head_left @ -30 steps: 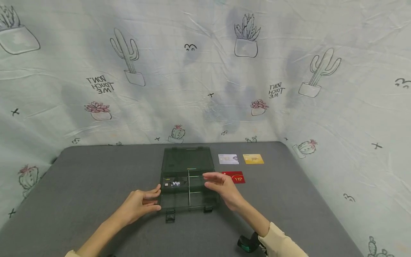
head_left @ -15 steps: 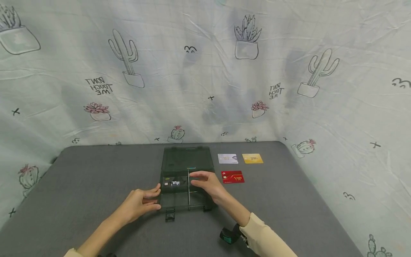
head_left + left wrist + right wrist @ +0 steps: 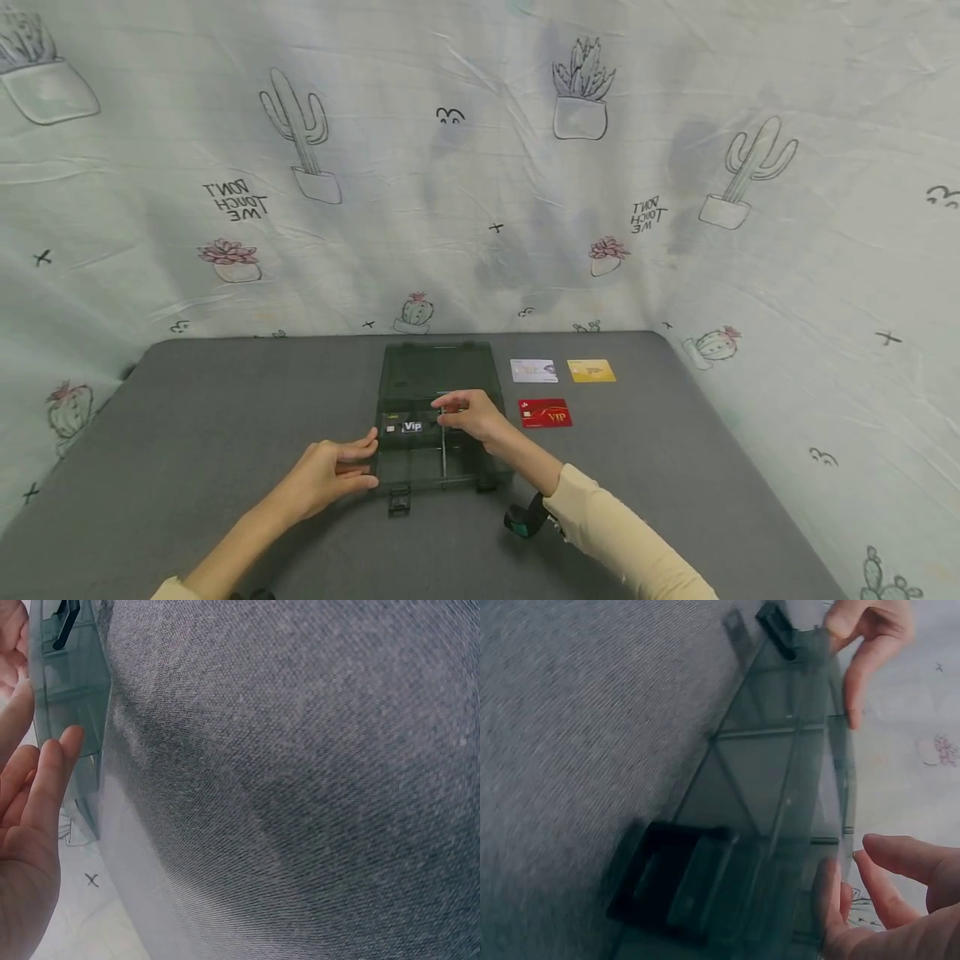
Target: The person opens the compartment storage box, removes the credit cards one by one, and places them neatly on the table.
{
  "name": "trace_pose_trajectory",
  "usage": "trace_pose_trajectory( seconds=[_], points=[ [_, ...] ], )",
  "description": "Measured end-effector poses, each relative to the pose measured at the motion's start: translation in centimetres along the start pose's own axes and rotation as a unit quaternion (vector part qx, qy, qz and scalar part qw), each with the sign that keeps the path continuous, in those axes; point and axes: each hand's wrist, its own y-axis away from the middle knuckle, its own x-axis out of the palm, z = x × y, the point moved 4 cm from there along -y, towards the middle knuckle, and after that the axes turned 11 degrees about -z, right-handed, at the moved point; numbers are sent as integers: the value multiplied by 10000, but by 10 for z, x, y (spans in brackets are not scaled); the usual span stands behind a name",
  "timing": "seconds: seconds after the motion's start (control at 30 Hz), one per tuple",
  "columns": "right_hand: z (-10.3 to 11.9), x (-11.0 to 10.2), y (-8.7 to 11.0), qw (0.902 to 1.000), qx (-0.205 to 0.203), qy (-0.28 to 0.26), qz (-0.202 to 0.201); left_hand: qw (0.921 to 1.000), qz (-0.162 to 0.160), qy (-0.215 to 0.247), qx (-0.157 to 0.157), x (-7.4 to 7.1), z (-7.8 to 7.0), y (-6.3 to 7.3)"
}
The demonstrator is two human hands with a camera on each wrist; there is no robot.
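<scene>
A dark green see-through divided box [image 3: 408,468] sits on the table with its lid [image 3: 438,372] laid back. Its back left compartment contains a black Vip card [image 3: 397,427]. My left hand [image 3: 318,477] rests fingertips and thumb against the box's left side; its fingers [image 3: 51,776] look fairly straight in the left wrist view. Over the box is my right hand [image 3: 472,414], thumb and index finger apart near the middle divider [image 3: 443,462], by the card's right end. Nothing shows between those fingers. In the right wrist view, the right hand [image 3: 900,915] reaches over the wall.
To the right of the box lie a white card [image 3: 534,371], a yellow card [image 3: 592,371] and a red VIP card [image 3: 545,412]. An opened latch [image 3: 400,500] hangs off the box's front. The grey table [image 3: 247,417] ends at a printed cloth backdrop [image 3: 465,183].
My right hand has moved left across the box, from its right side to the middle divider, uncovering the red card. My left hand stays at the box's left side.
</scene>
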Motion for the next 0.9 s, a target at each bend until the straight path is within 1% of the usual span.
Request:
trace_pose_trajectory(
  seconds=[0.07, 0.17, 0.33, 0.4, 0.47, 0.6, 0.7, 0.8, 0.9],
  points=[
    [-1, 1, -1, 9997, -58, 242, 23, 10000, 14, 3, 17, 1, 1, 0],
    [-1, 4, -2, 9968, -303, 728, 108, 10000, -4, -31, 64, 0, 2, 1],
    [4, 15, -5, 9829, -798, 1638, 250, 9999, -38, -52, 105, -1, 4, 3],
    [5, 19, -8, 9738, -877, 2081, 260, 9999, -37, -42, 119, 0, 5, 3],
    [6, 24, -10, 9660, -841, 2432, 251, 9999, -42, -32, 130, 0, 5, 4],
    [11, 30, -12, 9467, -644, 3147, 244, 9999, -35, -24, 139, 2, 5, 5],
    [14, 33, -13, 9345, -490, 3514, 286, 9998, -27, -76, 176, 2, 5, 5],
    [17, 36, -15, 9187, -478, 3902, 388, 9997, -42, -108, 223, 3, 6, 5],
    [17, 37, -16, 9077, -474, 4138, 506, 9997, -29, -51, 252, 5, 7, 4]
  ],
)
